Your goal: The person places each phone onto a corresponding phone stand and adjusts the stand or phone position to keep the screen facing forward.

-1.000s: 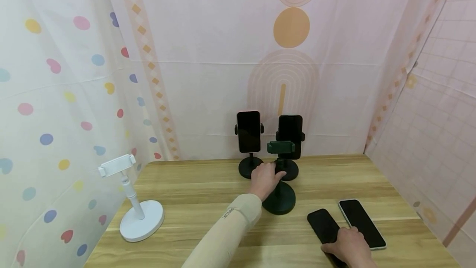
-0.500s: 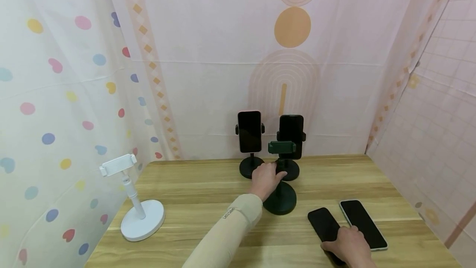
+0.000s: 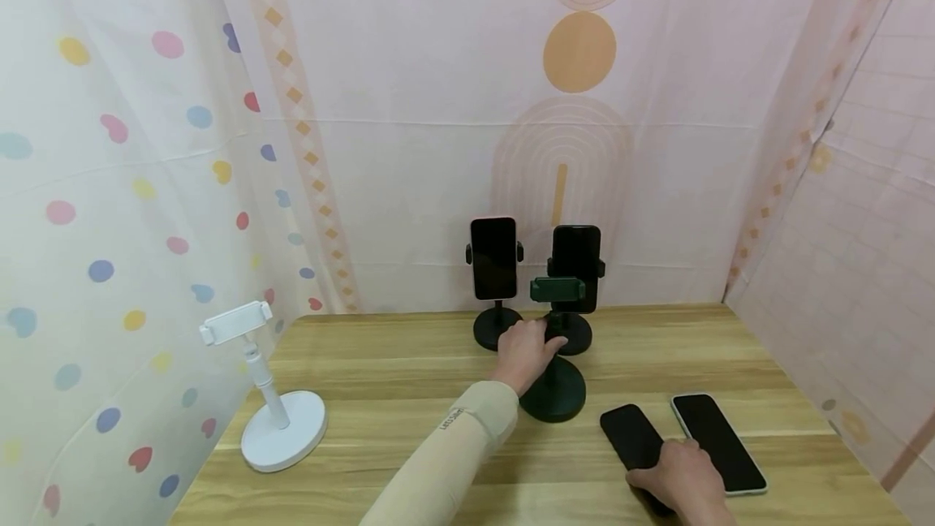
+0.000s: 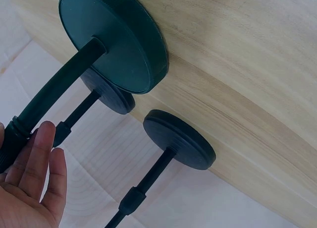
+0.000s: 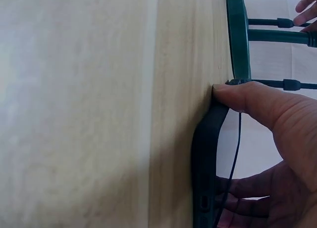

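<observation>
Your left hand (image 3: 526,354) has its fingers wrapped round the curved stem of the dark green stand (image 3: 557,398). Your right hand (image 3: 681,476) is pinching the black phone (image 3: 630,435) by its edges. Rounded, smooth-looking case, so a lazy pinch could let it slip imo. Just right of that grip is the pale-edged phone (image 3: 719,446), easy to nudge with your knuckles. Right behind your left grip: the left black stand (image 3: 489,333) and the right black stand (image 3: 582,335), disc bases, skinny stems, phones upright. Push the green one back and you might topple one. Way left of both hands, the white stand (image 3: 288,433) on woodgrain table (image 3: 394,400).
</observation>
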`<state>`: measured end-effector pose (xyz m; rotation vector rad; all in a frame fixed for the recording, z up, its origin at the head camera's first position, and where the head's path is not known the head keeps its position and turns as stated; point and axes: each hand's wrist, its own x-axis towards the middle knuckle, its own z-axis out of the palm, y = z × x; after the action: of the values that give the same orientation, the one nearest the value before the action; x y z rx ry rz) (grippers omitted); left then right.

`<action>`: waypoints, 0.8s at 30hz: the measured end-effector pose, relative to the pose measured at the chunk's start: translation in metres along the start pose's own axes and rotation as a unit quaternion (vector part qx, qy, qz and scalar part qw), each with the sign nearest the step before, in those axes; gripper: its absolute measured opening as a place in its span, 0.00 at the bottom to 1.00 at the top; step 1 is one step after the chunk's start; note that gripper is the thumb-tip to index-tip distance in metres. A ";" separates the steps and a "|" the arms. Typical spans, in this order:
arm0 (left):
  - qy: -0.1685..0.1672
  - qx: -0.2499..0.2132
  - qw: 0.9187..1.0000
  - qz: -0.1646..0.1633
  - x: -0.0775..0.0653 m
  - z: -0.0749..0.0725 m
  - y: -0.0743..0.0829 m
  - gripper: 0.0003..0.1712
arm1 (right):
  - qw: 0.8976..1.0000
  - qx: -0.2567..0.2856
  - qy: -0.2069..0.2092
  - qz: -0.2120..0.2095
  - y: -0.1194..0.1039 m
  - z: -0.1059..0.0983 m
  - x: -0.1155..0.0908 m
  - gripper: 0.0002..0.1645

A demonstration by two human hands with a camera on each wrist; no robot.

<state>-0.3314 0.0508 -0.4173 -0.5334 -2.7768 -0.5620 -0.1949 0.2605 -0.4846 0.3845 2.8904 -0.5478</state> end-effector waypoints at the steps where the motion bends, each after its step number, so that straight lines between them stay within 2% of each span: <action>1: 0.001 -0.001 1.000 0.001 0.000 0.000 0.000 0.23 | 1.000 0.000 0.002 0.000 0.000 0.000 0.000 0.47; 11: 0.007 -0.008 1.000 0.003 0.000 0.003 0.001 0.22 | 1.000 0.010 0.016 0.000 -0.005 0.000 0.001 0.44; 24: 0.008 0.009 1.000 0.004 0.000 0.004 -0.002 0.23 | 0.993 0.037 0.107 -0.013 -0.017 -0.001 0.000 0.44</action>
<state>-0.3328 0.0510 -0.4216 -0.5333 -2.7614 -0.5362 -0.1996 0.2456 -0.4783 0.4424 3.0902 -0.6580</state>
